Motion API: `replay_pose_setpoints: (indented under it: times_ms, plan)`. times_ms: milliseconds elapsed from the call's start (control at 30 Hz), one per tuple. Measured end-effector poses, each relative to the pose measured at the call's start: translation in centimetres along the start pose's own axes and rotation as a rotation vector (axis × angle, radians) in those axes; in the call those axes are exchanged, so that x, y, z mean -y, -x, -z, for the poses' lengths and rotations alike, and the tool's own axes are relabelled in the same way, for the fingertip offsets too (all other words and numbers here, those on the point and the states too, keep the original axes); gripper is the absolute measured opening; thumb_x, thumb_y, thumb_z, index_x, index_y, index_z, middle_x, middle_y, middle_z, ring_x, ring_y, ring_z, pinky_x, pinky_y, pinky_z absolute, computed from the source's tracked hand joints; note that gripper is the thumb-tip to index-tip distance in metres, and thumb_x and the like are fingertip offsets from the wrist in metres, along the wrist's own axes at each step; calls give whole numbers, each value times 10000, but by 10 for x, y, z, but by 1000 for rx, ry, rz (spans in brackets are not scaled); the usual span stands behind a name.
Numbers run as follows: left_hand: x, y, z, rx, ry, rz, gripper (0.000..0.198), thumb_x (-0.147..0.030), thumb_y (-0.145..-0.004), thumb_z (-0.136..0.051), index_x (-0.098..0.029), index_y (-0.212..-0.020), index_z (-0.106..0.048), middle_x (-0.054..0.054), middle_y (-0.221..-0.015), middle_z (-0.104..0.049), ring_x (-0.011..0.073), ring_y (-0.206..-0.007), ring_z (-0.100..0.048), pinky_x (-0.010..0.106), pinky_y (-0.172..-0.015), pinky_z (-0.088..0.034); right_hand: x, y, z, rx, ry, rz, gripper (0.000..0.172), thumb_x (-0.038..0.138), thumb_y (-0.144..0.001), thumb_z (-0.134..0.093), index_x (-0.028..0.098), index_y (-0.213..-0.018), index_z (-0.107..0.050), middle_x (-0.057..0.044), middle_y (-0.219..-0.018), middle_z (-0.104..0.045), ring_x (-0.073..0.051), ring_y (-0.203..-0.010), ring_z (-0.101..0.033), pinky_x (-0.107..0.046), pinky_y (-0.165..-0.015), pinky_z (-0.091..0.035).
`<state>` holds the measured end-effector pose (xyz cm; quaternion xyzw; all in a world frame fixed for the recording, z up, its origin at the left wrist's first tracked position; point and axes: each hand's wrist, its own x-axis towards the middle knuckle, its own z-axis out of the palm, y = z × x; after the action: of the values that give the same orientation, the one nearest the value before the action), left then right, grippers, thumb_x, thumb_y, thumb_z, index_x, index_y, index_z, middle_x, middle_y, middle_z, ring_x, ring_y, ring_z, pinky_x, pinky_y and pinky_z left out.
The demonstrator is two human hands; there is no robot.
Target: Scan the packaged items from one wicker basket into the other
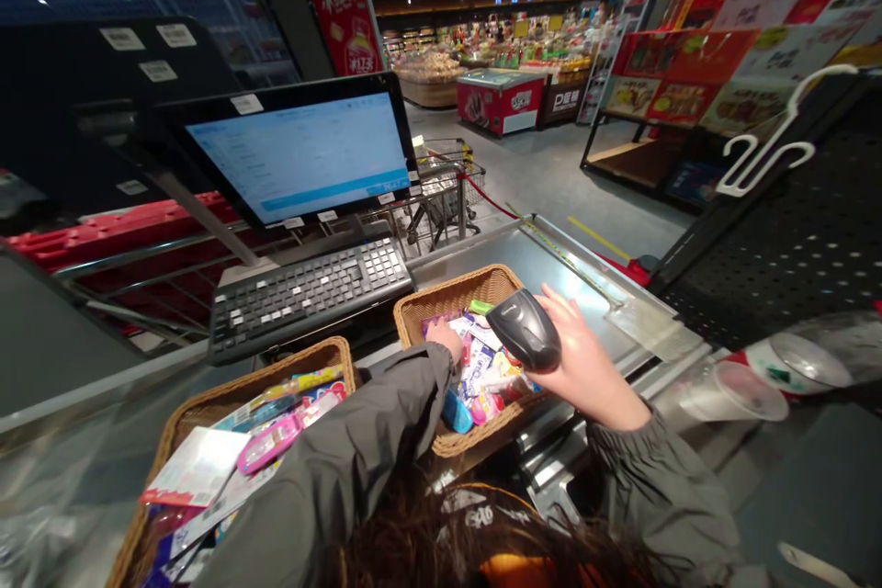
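Note:
My right hand (pixel 577 354) grips a black handheld barcode scanner (pixel 524 329) above the right side of a wicker basket (pixel 451 294). Small colourful packets (pixel 475 377) fill this basket, along with a blue item (pixel 456 412) and a pink item (pixel 486 408). My left hand (pixel 445 337) reaches in at the basket's left side and touches the packets there; its fingers are too hidden to tell whether they hold anything. Under my left forearm stands a second wicker basket (pixel 337 351), with a pink packaged item (pixel 270 443) and a white card (pixel 193 467) on top.
Behind the baskets are a black keyboard (pixel 310 289) and a lit monitor (pixel 303 152). The metal counter (pixel 510 257) runs on to the right. Plastic tubs (pixel 734 390) and a white hanger (pixel 764 147) are at the right. A shopping cart (pixel 441 193) stands beyond.

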<state>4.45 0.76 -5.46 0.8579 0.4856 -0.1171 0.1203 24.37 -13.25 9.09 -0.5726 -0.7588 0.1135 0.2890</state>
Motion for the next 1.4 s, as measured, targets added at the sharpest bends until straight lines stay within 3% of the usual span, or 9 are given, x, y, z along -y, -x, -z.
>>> replay_pose_setpoints:
  times_ms: [200,333,400,567,733,1033,1400]
  plan:
    - [-7,8,13,-61,-80,62,312,-338,-940,-570,-171,-1203,-581,97,-1218,-602,220,-1056,-608,437,-895,-533,0,5,4,-18,6,-11,554,284,-738,-628,196,-1278,-542,-163,-1393,-512,-402,-1448,-252,-706,-1130,-179]
    - [0,14,34,-148,-62,50,194,-244,-887,-579,-136,-981,-709,171,-1054,-682,317,-1126,-589,484,-962,-464,0,9,4,-47,7,-13,559,285,-728,-623,216,-1277,-544,-151,-1382,-520,-400,-1446,-256,-708,-1127,-183]
    - [6,21,49,-210,-45,40,190,-205,-839,-584,-124,-926,-733,196,-1091,-683,350,-1212,-539,516,-1027,-406,3,11,3,-51,9,-13,544,277,-729,-620,215,-1265,-554,-149,-1384,-517,-402,-1445,-259,-710,-1127,-178]
    - [25,57,92,-419,-27,-6,195,-199,-819,-553,-196,-872,-741,99,-1393,-554,335,-1433,-288,622,-1174,-125,16,11,1,-43,11,-2,532,275,-736,-632,202,-1259,-561,-156,-1383,-521,-413,-1438,-268,-715,-1121,-188]
    - [42,108,121,-633,-27,-100,151,-218,-830,-590,-197,-744,-712,89,-1388,-561,349,-1427,-301,695,-1142,-97,33,9,-6,-18,13,39,546,250,-736,-629,224,-1277,-552,-147,-1392,-514,-404,-1441,-262,-719,-1118,-189]
    - [85,183,135,-628,76,6,129,-247,-852,-604,-212,-770,-697,59,-1413,-547,342,-1441,-284,733,-1110,-113,74,1,-20,7,25,155,584,236,-713,-602,201,-1291,-532,-148,-1406,-496,-405,-1448,-239,-690,-1126,-201]
    - [121,264,129,-803,-91,100,129,-228,-874,-581,-200,-788,-672,78,-1440,-520,334,-1461,-241,715,-1127,-4,135,-10,-51,123,6,312,538,234,-706,-615,189,-1242,-589,-154,-1441,-461,-408,-1453,-221,-702,-1130,-165]
